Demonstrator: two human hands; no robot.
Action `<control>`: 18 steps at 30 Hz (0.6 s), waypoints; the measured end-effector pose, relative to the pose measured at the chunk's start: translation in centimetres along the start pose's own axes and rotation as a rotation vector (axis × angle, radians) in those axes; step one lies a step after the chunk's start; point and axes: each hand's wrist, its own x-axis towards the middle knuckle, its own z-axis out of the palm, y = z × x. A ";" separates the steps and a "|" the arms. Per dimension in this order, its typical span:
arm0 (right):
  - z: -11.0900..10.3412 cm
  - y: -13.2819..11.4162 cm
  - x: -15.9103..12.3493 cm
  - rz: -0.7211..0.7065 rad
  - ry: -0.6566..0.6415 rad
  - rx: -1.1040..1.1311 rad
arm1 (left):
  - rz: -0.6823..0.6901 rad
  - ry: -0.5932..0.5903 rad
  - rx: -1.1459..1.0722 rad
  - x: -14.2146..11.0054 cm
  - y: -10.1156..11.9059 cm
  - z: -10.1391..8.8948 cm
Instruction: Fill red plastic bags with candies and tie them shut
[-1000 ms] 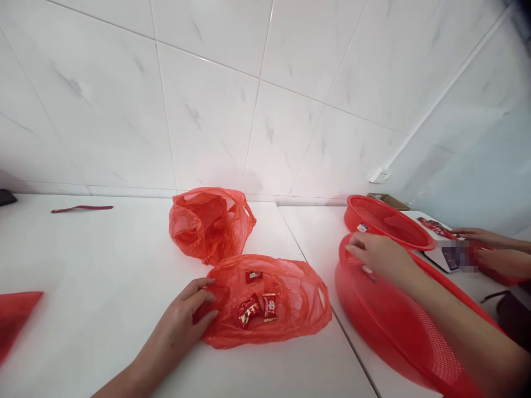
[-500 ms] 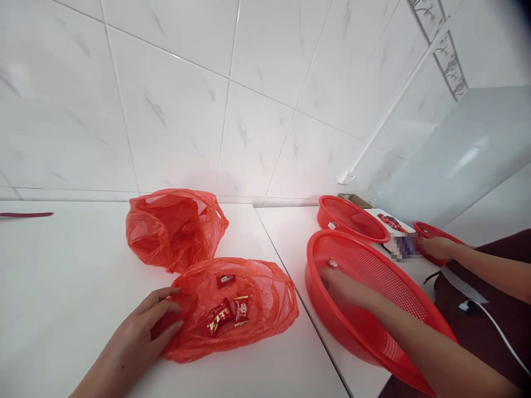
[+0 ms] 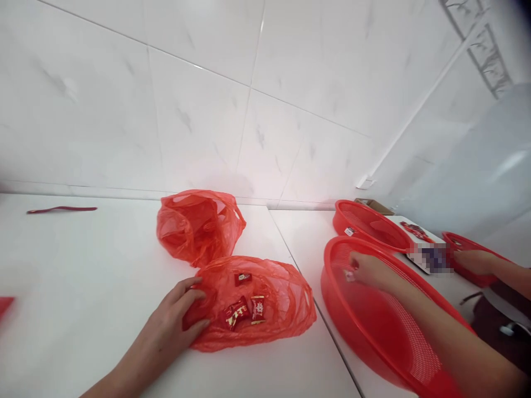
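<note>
My left hand point(image 3: 168, 323) pinches the left rim of a thin red plastic bag point(image 3: 286, 312) that lies open on the white table. Inside it are small red-wrapped candies point(image 3: 258, 309) with gold and white print. To the right, my right hand point(image 3: 371, 271) is over the inside of a large red plastic basket point(image 3: 365, 345) with mesh sides. Its fingers are closed on a small wrapped candy point(image 3: 349, 275), partly blurred. Behind the open bag stands a second, crumpled red plastic bag point(image 3: 199, 232), touched by neither hand.
Another red basket point(image 3: 369, 224) stands behind the large one. At far right, another person's hand point(image 3: 473, 261) reaches into a further red basket point(image 3: 489, 279). A dark red strip point(image 3: 62, 209) lies at back left. A gap point(image 3: 336, 348) separates the two tabletops.
My right hand has risen from low inside the basket and now shows a candy in its fingers. My left hand stays on the bag's rim. The view has swung left.
</note>
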 end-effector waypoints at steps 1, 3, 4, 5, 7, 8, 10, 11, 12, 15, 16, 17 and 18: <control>-1.0 -0.9 0.3 -0.025 -0.049 -0.012 | -0.015 -0.010 0.002 -0.1 0.2 -0.1; -3.2 -3.6 0.6 -0.067 -0.085 -0.043 | -0.042 -0.034 -0.005 -0.2 0.6 -0.5; -4.1 -5.2 0.5 -0.081 -0.073 -0.085 | -0.050 -0.046 -0.013 -0.2 0.8 -0.7; -4.8 -6.9 0.1 -0.098 -0.054 -0.115 | -0.055 -0.056 -0.024 -0.3 1.0 -0.8; -5.4 -10.5 -1.2 -0.180 -0.026 -0.105 | -0.056 -0.065 -0.046 -0.3 1.2 -1.0; -5.3 -12.2 -2.0 -0.245 -0.028 -0.091 | -0.058 -0.067 -0.057 -0.3 1.3 -1.0; -4.3 -15.1 -3.5 -0.414 -0.057 -0.101 | -0.068 -0.069 -0.075 -0.4 1.3 -1.1; -3.6 -16.3 -4.0 -0.504 -0.073 -0.124 | -0.073 -0.071 -0.082 -0.4 1.4 -1.1; -2.9 -17.2 -4.4 -0.589 -0.095 -0.151 | -0.080 -0.074 -0.089 -0.4 1.4 -1.2; -1.7 -18.0 -4.4 -0.707 -0.135 -0.165 | -0.097 -0.080 -0.109 -0.5 1.6 -1.5; -1.7 -17.6 -4.1 -0.671 -0.134 -0.158 | -0.101 -0.081 -0.118 -0.5 1.6 -1.6; -1.8 -16.7 -3.7 -0.600 -0.113 -0.149 | -0.103 -0.081 -0.128 -0.6 1.7 -1.7; -2.1 -15.5 -3.3 -0.498 -0.064 -0.132 | -0.102 -0.079 -0.139 -0.6 1.8 -1.8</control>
